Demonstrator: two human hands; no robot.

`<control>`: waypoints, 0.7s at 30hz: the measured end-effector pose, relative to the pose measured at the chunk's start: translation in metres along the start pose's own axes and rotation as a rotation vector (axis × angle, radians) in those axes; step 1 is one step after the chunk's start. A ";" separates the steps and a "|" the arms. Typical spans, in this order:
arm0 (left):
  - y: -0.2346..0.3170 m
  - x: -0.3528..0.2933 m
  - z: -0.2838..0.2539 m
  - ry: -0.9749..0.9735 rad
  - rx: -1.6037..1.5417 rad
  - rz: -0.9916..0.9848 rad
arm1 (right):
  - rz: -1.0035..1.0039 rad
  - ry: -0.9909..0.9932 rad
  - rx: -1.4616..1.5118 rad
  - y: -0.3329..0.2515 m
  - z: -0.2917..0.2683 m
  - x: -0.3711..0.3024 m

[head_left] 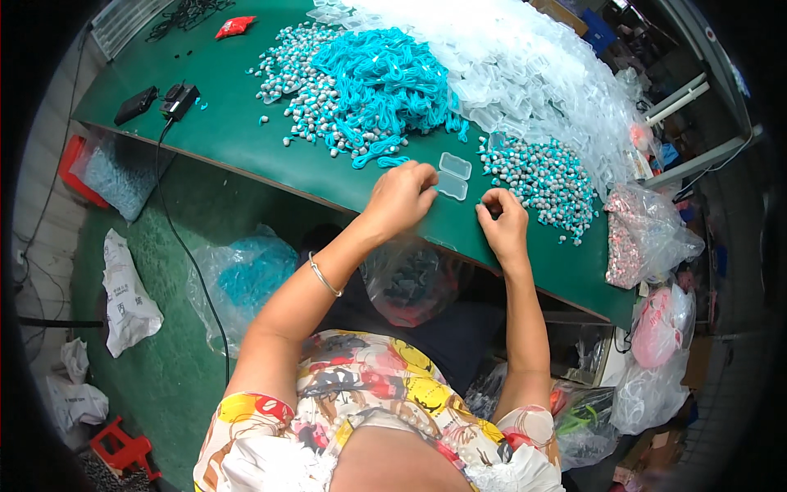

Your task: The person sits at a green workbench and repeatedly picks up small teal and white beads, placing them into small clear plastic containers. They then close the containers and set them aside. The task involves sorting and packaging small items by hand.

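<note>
An open clear plastic case [454,178] with two hinged halves lies flat on the green table between my hands. My left hand [399,199] is beside its left edge, fingers curled and thumb close to the index finger. Whatever those fingers hold, if anything, is hidden. To the right of the case, my right hand [504,221] is closed in a pinch over the table; the thing in it is too small to name. Just beyond my left hand is a heap of bundled turquoise cords [385,78]. A pile of small grey-and-turquoise plugs [541,180] lies beyond my right hand.
More small plugs [307,107] spread left of the cords. Clear cases [533,70] form a large mound at the back right. A black device [179,102] trails a cable off the table's near edge. Filled plastic bags [643,238] sit at the right edge.
</note>
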State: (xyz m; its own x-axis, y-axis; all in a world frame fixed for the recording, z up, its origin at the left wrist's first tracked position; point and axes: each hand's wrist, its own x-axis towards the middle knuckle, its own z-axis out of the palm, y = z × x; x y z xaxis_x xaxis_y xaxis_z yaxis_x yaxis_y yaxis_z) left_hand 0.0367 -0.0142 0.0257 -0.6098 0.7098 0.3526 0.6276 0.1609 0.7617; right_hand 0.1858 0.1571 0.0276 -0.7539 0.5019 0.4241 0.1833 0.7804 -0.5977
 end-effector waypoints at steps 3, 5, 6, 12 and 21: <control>0.003 0.015 0.005 0.041 0.021 0.035 | -0.072 0.014 0.073 -0.020 0.008 0.014; -0.002 0.023 0.016 0.042 0.043 0.073 | -0.134 -0.009 0.044 -0.021 0.016 0.021; -0.002 0.025 0.019 0.024 0.077 0.068 | -0.141 -0.036 0.000 -0.016 0.021 0.023; -0.005 0.025 0.024 -0.013 0.179 0.100 | -0.088 -0.239 -0.069 -0.009 0.019 0.032; 0.002 0.007 0.008 -0.030 0.156 0.139 | -0.115 -0.165 0.056 0.005 0.015 0.076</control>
State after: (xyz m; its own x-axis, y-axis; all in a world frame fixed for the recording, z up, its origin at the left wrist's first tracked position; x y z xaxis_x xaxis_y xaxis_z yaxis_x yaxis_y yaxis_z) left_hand 0.0377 -0.0037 0.0250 -0.4991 0.7520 0.4305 0.7735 0.1628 0.6125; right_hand 0.1200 0.1940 0.0467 -0.8619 0.3388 0.3772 0.0578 0.8048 -0.5907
